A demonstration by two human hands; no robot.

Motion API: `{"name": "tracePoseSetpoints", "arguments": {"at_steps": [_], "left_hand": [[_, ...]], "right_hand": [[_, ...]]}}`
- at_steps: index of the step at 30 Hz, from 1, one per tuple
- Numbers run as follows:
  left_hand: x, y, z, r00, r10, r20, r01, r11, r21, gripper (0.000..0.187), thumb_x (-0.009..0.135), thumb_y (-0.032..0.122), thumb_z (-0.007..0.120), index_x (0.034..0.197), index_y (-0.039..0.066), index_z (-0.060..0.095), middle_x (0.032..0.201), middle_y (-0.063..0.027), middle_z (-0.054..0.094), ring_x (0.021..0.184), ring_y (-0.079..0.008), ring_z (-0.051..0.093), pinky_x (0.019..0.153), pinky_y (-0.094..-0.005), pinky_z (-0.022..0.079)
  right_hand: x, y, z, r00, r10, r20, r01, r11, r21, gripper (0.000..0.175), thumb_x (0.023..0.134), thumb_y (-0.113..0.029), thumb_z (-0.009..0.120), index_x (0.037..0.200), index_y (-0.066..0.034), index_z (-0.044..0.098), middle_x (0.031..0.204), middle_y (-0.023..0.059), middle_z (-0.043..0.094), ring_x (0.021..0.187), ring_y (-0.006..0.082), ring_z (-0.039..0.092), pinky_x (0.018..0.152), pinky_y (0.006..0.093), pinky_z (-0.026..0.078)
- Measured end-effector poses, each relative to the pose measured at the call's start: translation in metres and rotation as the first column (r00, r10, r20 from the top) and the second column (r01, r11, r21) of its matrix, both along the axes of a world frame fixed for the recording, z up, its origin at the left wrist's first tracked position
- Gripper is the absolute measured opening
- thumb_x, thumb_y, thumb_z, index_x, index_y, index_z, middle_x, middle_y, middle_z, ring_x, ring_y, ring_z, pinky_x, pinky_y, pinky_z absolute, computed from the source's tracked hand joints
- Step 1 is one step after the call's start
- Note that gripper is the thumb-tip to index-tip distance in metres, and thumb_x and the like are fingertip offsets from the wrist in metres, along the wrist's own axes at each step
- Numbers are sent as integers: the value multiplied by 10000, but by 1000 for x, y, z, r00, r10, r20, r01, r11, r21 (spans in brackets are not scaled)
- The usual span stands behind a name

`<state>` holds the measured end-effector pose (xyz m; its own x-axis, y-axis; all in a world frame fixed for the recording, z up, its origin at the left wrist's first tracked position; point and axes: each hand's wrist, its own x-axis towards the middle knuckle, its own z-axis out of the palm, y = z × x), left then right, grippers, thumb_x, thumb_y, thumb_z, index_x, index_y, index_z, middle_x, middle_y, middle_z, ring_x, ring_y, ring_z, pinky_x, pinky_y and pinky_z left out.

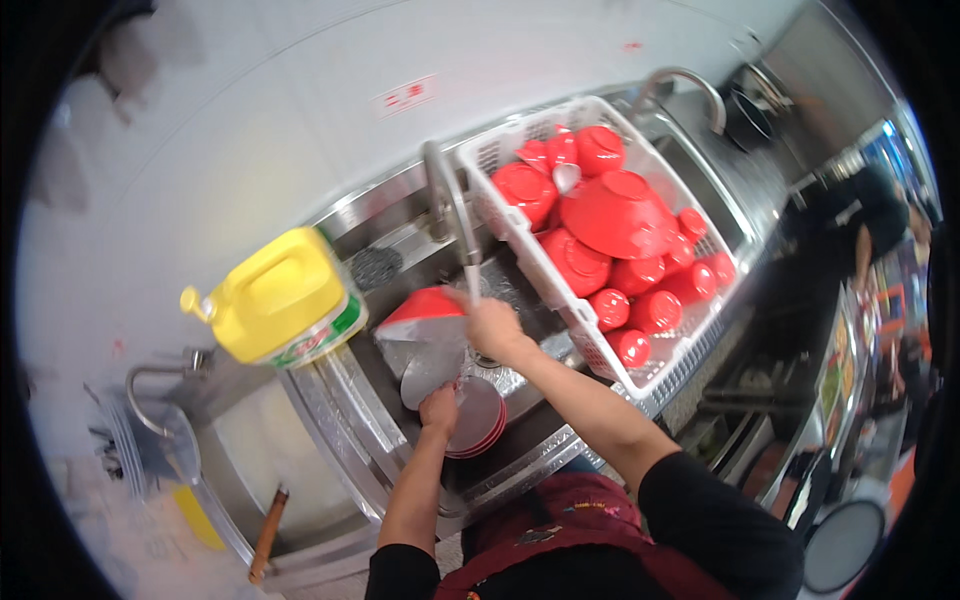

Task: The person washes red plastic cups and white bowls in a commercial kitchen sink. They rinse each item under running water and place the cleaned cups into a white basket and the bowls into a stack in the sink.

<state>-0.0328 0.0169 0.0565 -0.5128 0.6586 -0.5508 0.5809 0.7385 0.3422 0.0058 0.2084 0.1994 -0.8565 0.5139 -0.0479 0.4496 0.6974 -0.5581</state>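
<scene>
My right hand [495, 328] is at the rim of a red bowl with a pale inside [424, 304], just below the tap [456, 202], from which water runs. The bowl is tilted in the middle steel sink. My left hand [439, 411] grips the edge of a pale round dish [429, 375], blurred by motion. Beside it, a stack of plates with red rims [480, 420] lies in the sink. To the right, a white plastic basket [559, 292] holds several upturned red bowls [616, 214], red cups [658, 311] and a white spoon [566, 178].
A yellow jug [281, 289] stands on the ledge at left, near a dark scouring pad [376, 268]. The left sink [277, 442] holds cloudy water; a wooden handle [268, 534] leans over its edge. Another tap [686, 79] stands behind the basket. Other people are at far right.
</scene>
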Motion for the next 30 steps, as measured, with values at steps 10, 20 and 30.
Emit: {"name": "tracePoseSetpoints", "arguments": {"at_steps": [10, 20, 30], "left_hand": [[-19, 70, 47, 968, 185, 167, -246, 604, 758, 318, 925, 176, 576, 1220, 60, 602, 1070, -143, 687, 1020, -293, 658, 819, -416, 531], [-30, 182, 63, -127, 317, 940, -985, 69, -156, 316, 948, 159, 549, 1255, 88, 561, 1126, -106, 666, 1042, -263, 648, 859, -422, 533], [-10, 51, 8, -387, 167, 907, -915, -189, -355, 319, 973, 139, 519, 1291, 113, 517, 1184, -73, 643, 1064, -241, 639, 901, -436, 534]], "right_hand": [[61, 21, 122, 933, 201, -298, -40, 883, 468, 597, 751, -1, 578, 1339, 32, 482, 1326, 188, 557, 1225, 342, 544, 1065, 451, 414], [141, 85, 206, 905, 287, -314, -41, 793, 607, 653, 688, 39, 610, 1333, 19, 511, 1309, 195, 575, 1217, 358, 561, 1003, 417, 489], [28, 14, 109, 990, -73, -117, 94, 979, 181, 472, 776, 28, 520, 1246, 5, 549, 1101, 238, 650, 987, 378, 646, 842, 451, 524]]}}
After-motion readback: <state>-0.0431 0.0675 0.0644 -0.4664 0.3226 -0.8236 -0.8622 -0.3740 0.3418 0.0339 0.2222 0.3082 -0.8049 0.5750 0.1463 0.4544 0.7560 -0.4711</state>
